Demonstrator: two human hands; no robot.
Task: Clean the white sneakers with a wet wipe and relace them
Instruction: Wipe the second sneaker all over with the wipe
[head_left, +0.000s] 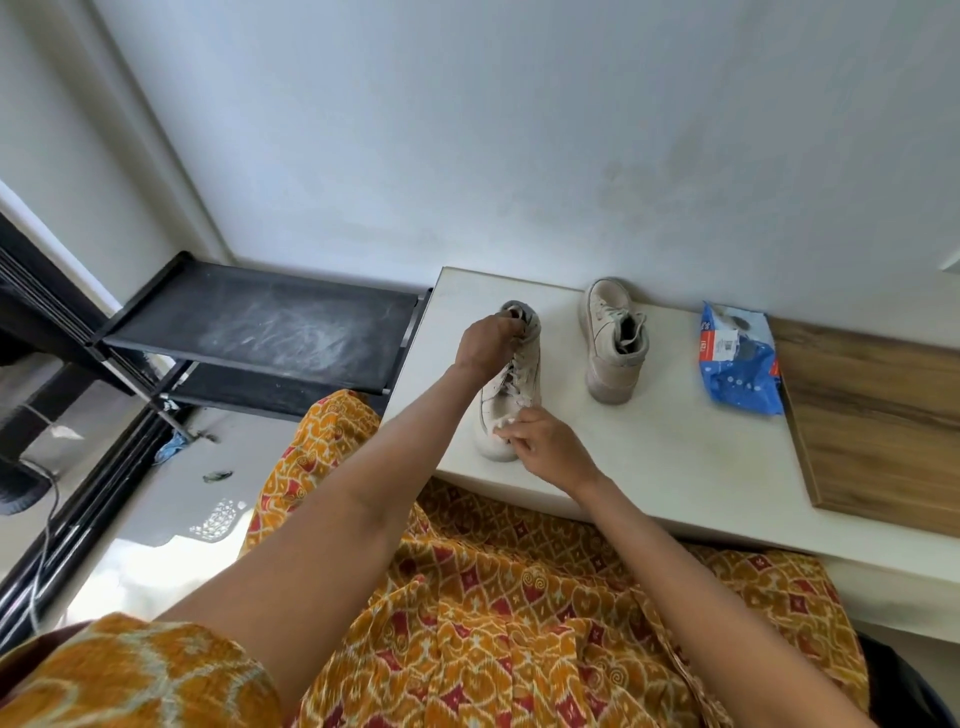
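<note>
A person in an orange patterned garment (519, 597) leans over a white countertop (675, 457) set against a pale wall (519, 130). The left hand (488, 343) grips the collar at the heel end of the nearer white lace-up sneaker (511, 384), fingers curled over its opening, holding the shoe with its toe pointing toward the person. The right hand (545, 447) pinches a small white wet wipe (504, 422) against the toe side of that sneaker, fingers bunched around the wipe so that only a scrap of it shows.

The second white sneaker (613, 343) stands upright on the countertop just beside the first, apart from both hands, its laces loose at the tongue. Farther right lies a crumpled blue wet-wipe packet (740, 364), close to the edge of a brown wooden board (878, 426) that runs out of the frame on the right. To the left of the counter stands a black fabric shoe rack (260, 327), its upper shelf dusty. A dark window frame (62, 519) crosses the lower left, with a cable hanging by it.

The left hand hides the held sneaker's heel opening, and the right hand covers part of its toe. The print on the packet is too small to read.
</note>
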